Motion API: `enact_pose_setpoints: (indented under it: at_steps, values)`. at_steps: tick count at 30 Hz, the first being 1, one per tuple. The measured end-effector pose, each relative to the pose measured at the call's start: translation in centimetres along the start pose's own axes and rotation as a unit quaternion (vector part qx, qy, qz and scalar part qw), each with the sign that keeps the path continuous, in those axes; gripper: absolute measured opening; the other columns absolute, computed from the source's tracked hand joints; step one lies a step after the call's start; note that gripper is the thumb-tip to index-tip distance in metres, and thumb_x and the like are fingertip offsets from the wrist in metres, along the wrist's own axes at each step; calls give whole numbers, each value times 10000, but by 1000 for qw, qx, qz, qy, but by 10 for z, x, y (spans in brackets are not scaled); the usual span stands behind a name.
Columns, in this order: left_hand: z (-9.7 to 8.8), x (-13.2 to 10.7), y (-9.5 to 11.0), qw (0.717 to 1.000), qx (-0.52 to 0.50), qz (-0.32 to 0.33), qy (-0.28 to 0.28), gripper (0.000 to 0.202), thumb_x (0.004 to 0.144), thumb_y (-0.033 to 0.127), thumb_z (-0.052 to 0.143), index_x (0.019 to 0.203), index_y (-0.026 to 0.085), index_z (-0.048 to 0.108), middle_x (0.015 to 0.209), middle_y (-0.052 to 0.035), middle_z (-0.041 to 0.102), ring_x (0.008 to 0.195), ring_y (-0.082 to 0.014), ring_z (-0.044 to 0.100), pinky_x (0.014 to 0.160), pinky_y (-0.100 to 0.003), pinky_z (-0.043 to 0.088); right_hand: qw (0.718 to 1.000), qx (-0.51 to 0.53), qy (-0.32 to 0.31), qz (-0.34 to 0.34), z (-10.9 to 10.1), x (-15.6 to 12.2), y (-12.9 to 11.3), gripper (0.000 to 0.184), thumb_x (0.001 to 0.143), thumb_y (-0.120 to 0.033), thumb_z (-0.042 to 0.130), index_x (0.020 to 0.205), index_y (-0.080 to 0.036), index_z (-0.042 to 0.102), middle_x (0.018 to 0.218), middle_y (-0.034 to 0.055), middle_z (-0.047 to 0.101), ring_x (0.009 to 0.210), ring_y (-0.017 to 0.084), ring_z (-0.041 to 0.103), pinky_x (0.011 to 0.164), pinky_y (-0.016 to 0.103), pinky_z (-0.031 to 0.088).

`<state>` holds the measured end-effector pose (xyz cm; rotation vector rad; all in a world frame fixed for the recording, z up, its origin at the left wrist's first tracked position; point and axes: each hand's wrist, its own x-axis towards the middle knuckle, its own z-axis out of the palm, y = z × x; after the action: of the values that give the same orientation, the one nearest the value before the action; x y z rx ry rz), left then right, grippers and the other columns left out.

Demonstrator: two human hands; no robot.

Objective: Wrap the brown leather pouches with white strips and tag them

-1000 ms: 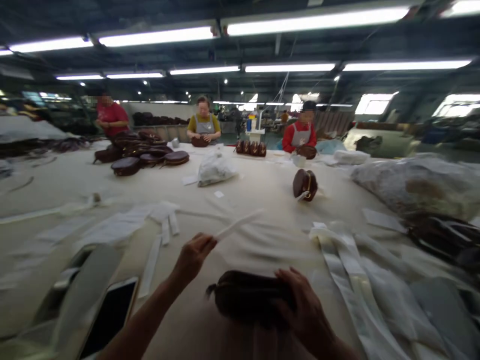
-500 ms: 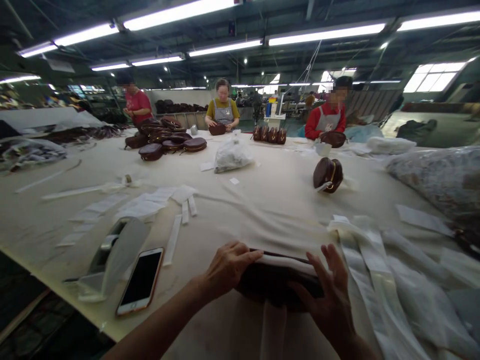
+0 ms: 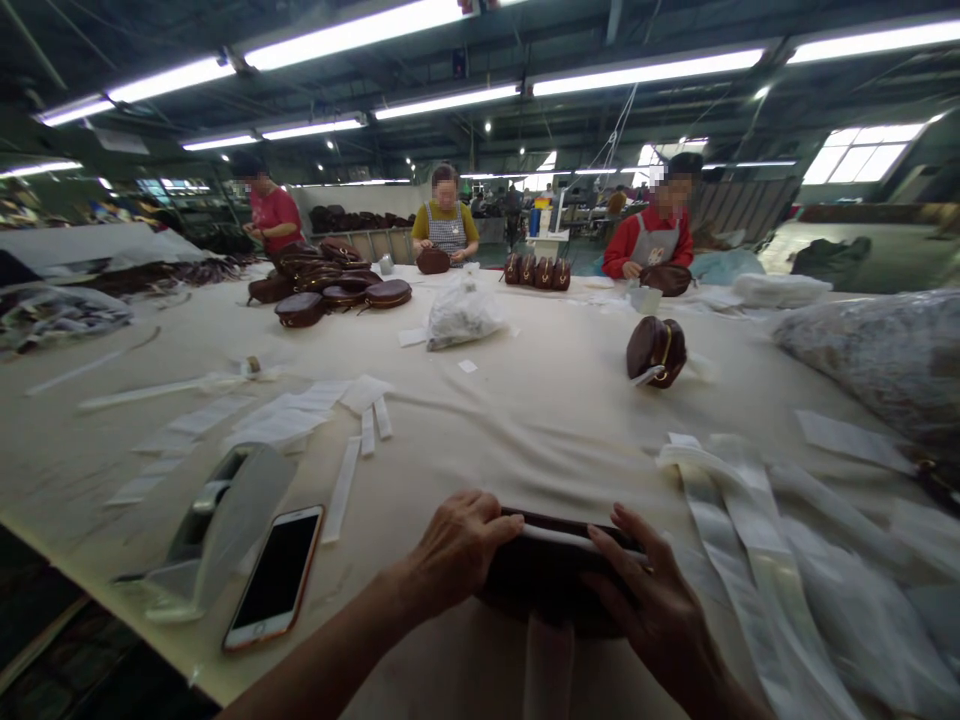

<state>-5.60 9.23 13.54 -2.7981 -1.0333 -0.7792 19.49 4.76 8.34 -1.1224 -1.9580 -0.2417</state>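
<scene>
At lower centre of frame, dark bag [image 3: 544, 585] on tabletop [image 3: 465, 430], white strip [image 3: 562, 533] along its top edge. Left hand [image 3: 457, 545]: grip closed on bag's left end, fingers curled, thumb at strip's end. Right hand [image 3: 649, 585]: grip looser, grasping right end, fingers spread over top, thumb on near face. Left forearm [image 3: 337, 640] slants up from bottom edge; right forearm [image 3: 720, 680] leans inward from lower right.

long tube lights [image 3: 646, 73] under a dark ceiling [image 3: 559, 35], bright window [image 3: 862, 154] far right
</scene>
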Motion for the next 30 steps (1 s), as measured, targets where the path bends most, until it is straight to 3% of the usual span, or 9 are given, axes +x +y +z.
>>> enact_pose_setpoints:
  at_steps: [3, 5, 9, 14, 18, 24, 26, 30]
  values:
    - [-2, 8, 13, 998, 24, -7, -55, 147, 883, 153, 455, 894, 166, 601, 898, -62, 584, 786, -198, 522, 729, -328, 449, 1000, -12, -5, -12, 2, 1, 1, 311, 903, -237, 521, 1201, -191, 595, 1233, 141, 535, 1093, 274, 582, 827, 404, 568]
    - [5, 12, 21, 997, 35, 7, -71, 156, 901, 212, 477, 989, 129, 575, 1014, -96, 585, 880, -227, 532, 796, -362, 456, 1000, -16, -3, -15, 3, 0, 1, 333, 910, -252, 511, 1234, -203, 572, 1187, 124, 574, 1084, 262, 582, 842, 399, 556]
    - [24, 17, 31, 993, 81, 27, -82, 546, 893, 374, 547, 1316, 78, 366, 1217, -175, 530, 1047, -296, 521, 878, -438, 438, 999, -33, -3, -19, 5, 1, 2, 376, 928, -276, 480, 1295, -208, 520, 1155, 113, 604, 1056, 250, 583, 833, 397, 541]
    - [31, 21, 31, 987, 90, -4, -132, 577, 882, 405, 566, 1318, 88, 363, 1082, -134, 597, 911, -265, 568, 810, -426, 455, 998, -52, -6, -20, 9, 2, 3, 423, 932, -301, 474, 1345, -211, 471, 1132, 98, 630, 1021, 238, 594, 837, 389, 516]
    - [36, 20, 29, 990, 88, 0, -114, 562, 864, 373, 599, 1291, 73, 391, 1067, -142, 593, 913, -273, 568, 781, -423, 462, 997, -75, 7, -33, 11, 1, 4, 364, 927, -255, 480, 1285, -203, 523, 1133, 91, 641, 1027, 236, 587, 857, 394, 482]
    - [46, 14, 25, 994, 86, 20, -66, 477, 884, 341, 569, 1254, 78, 423, 1000, -123, 600, 840, -259, 569, 720, -403, 471, 987, -125, -55, -79, 0, 17, -4, 299, 919, -239, 497, 1188, -131, 573, 1149, 106, 649, 1105, 265, 548, 1073, 529, 230]
    - [47, 11, 24, 995, 77, 27, -50, 442, 898, 328, 546, 1247, 86, 425, 954, -102, 605, 806, -246, 567, 705, -390, 470, 987, -100, -94, -87, 0, 24, -8, 317, 936, -223, 460, 1219, -109, 545, 1150, 120, 643, 1078, 248, 564, 1049, 501, 282]
    - [49, 11, 19, 997, 56, 28, -49, 465, 883, 311, 576, 1248, 77, 409, 954, -92, 613, 821, -247, 578, 715, -387, 474, 987, -26, -136, -77, 8, 31, -6, 310, 951, -195, 411, 1223, -118, 538, 1056, 109, 651, 943, 215, 590, 840, 385, 447]
